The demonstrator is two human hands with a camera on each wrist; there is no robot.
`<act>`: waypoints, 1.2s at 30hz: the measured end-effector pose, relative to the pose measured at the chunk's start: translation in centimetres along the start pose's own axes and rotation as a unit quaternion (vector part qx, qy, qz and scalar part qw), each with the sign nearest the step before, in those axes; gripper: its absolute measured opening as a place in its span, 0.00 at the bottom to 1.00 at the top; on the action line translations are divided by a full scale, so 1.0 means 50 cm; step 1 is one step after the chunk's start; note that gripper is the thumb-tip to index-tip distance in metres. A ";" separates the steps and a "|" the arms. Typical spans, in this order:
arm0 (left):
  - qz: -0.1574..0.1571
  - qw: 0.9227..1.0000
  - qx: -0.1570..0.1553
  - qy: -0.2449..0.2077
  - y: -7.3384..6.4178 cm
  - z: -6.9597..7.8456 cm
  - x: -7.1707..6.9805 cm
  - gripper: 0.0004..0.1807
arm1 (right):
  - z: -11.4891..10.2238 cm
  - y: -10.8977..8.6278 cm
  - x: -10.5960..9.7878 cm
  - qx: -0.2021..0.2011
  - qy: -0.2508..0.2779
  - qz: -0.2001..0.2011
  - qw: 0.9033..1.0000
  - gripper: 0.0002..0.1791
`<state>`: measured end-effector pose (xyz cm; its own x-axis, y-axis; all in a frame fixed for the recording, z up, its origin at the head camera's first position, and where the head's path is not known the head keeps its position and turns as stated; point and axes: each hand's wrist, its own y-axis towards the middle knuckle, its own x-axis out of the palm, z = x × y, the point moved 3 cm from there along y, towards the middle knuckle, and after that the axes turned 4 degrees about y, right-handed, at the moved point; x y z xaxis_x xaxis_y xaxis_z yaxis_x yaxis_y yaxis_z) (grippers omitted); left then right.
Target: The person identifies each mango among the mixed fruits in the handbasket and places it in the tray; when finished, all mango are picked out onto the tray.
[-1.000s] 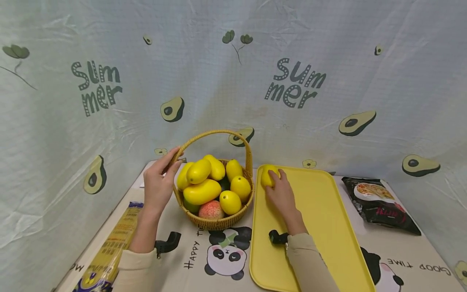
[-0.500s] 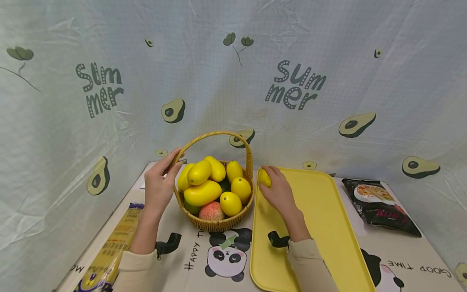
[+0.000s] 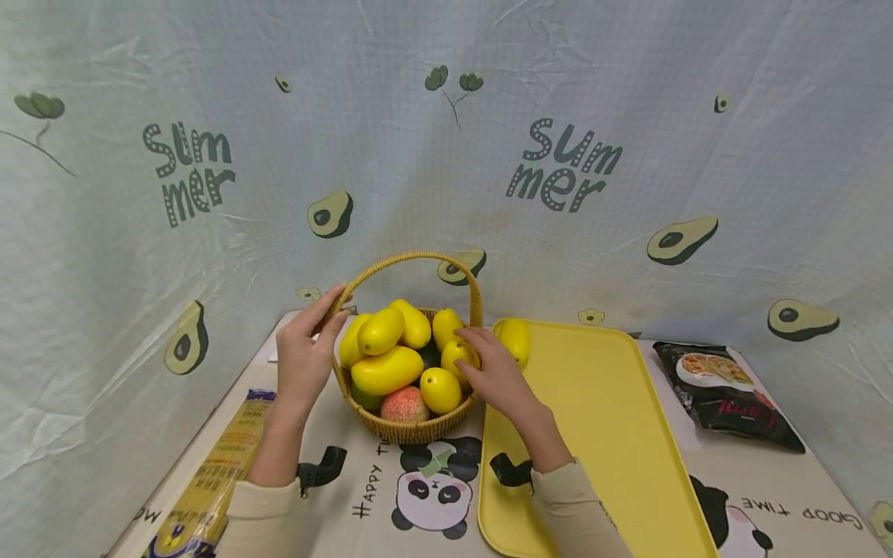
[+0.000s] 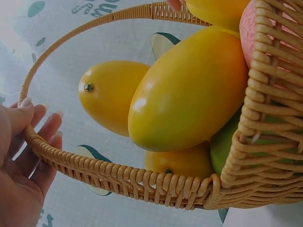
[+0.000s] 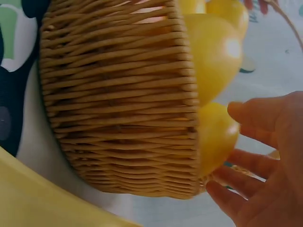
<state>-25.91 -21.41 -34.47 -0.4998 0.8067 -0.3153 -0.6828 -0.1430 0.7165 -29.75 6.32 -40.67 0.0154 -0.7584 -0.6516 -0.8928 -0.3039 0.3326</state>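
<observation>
A wicker basket (image 3: pixel 418 431) holds several yellow mangoes (image 3: pixel 387 370), a reddish peach (image 3: pixel 405 404) and a green fruit low at the left. My left hand (image 3: pixel 305 356) pinches the left side of its arched handle (image 4: pixel 85 164), the thumb on one side and the fingers on the other. At the basket's right rim, my right hand (image 3: pixel 498 380) spreads its fingers about a mango (image 5: pixel 215 137). In the right wrist view the thumb and fingertips come right up to that fruit. Another mango (image 3: pixel 515 339) lies at the tray's far left corner.
The yellow tray (image 3: pixel 593 434) stands right of the basket. Beyond it lies a black food packet (image 3: pixel 729 395). A long yellow packet (image 3: pixel 216 473) lies by the left forearm. A printed curtain (image 3: pixel 418 155) hangs behind the table.
My right hand has let go of the mango on the tray and moved left to the basket's right rim. The left hand stays at the handle.
</observation>
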 end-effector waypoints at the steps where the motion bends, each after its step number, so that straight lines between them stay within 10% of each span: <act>1: 0.000 1.000 -0.001 -0.001 -0.001 0.000 0.000 0.24 | 0.001 0.000 0.005 0.003 0.005 -0.006 1.000 0.26; 21: 0.003 1.000 0.008 -0.001 -0.002 0.004 0.005 0.24 | 0.019 -0.001 0.017 0.021 0.030 -0.023 0.999 0.33; 36: 0.009 1.000 0.014 0.003 -0.005 0.000 0.001 0.24 | -0.010 -0.010 -0.060 -0.042 0.040 0.041 0.997 0.33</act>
<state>-25.79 -21.34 -34.67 -0.5150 0.8007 -0.3059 -0.6587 -0.1413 0.7390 -29.15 8.48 -38.55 -0.0175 -0.8255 -0.5642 -0.8518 -0.2832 0.4407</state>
